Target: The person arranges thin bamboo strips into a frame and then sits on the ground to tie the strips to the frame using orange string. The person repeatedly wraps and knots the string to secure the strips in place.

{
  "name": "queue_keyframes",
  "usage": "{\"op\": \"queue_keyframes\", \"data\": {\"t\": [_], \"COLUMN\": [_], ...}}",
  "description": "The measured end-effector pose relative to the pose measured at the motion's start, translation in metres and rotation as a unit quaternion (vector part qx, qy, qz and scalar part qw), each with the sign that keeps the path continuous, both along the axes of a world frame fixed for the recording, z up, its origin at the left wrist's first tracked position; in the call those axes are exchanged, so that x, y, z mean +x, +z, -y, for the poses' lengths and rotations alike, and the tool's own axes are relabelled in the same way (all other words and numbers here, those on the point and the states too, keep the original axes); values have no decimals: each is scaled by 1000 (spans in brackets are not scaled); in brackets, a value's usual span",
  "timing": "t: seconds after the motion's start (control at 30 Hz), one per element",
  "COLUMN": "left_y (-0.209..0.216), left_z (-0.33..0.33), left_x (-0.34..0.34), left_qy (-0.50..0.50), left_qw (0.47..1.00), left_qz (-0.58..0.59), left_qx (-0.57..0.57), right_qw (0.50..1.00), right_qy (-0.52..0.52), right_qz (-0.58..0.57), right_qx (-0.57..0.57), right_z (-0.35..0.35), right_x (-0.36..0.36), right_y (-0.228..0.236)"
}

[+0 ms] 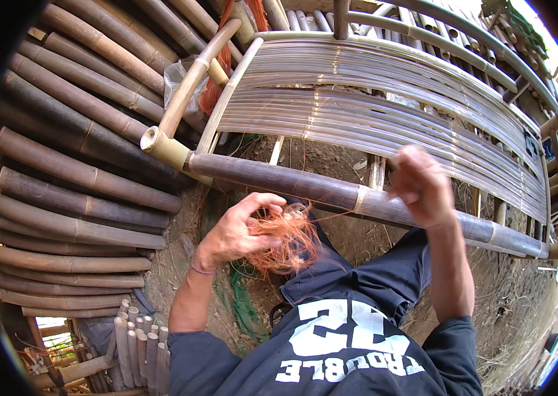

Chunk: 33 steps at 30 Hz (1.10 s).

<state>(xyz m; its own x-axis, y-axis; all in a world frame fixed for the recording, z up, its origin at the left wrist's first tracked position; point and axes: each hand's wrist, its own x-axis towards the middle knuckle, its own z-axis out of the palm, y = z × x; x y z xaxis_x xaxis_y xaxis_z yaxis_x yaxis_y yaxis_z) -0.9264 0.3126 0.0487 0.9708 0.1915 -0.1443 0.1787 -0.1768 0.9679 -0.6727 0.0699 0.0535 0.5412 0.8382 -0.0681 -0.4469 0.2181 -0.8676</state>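
Note:
My left hand is closed around a loose tangle of thin orange fibre strands, held above my lap. Several fine ends stick out of the bundle, and a thin strand stretches from it toward the right. My right hand is raised over the front rail, blurred by motion, with its fingers curled in. Whatever it pinches is too fine to make out. Just beyond both hands runs the thick dark bamboo front rail of a bamboo bench. Behind the rail lies the seat of thin split-bamboo slats, with gaps between some slats.
Stacked bamboo poles fill the left side. Short cut bamboo pieces stand at the lower left. More orange strands hang by the bench's left arm, next to a clear plastic bag. Green netting lies on the dirt floor.

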Motion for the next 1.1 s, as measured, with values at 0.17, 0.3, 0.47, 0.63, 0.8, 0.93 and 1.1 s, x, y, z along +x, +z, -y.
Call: {"op": "queue_keyframes", "data": {"t": [0.17, 0.3, 0.47, 0.63, 0.8, 0.93, 1.1], "left_y": [-30, -50, -71, -108, -151, -155, -175], "left_z": [-47, -70, -107, -151, -173, -180, -196], "left_x": [-36, -56, -87, -116, -123, -127, -131], "left_qy": [27, 82, 151, 253, 320, 386, 499], "left_qw": [996, 990, 979, 935, 930, 913, 865], "left_qz": [10, -57, -68, 32, -4, -71, -56], "left_qx": [-88, -99, -116, -245, -179, -109, -25], "right_qw": [933, 904, 855, 856, 771, 665, 530], "right_qy": [-335, -353, -429, -509, -628, -706, -659], "right_qz": [-102, -101, -144, -34, -51, -47, 11], "right_qx": [80, 219, 254, 85, -91, -241, -533], "right_z": [85, 207, 349, 490, 626, 682, 701], "right_x": [62, 122, 153, 170, 164, 127, 103], "right_y": [7, -15, -10, -31, -25, -40, -32]}}
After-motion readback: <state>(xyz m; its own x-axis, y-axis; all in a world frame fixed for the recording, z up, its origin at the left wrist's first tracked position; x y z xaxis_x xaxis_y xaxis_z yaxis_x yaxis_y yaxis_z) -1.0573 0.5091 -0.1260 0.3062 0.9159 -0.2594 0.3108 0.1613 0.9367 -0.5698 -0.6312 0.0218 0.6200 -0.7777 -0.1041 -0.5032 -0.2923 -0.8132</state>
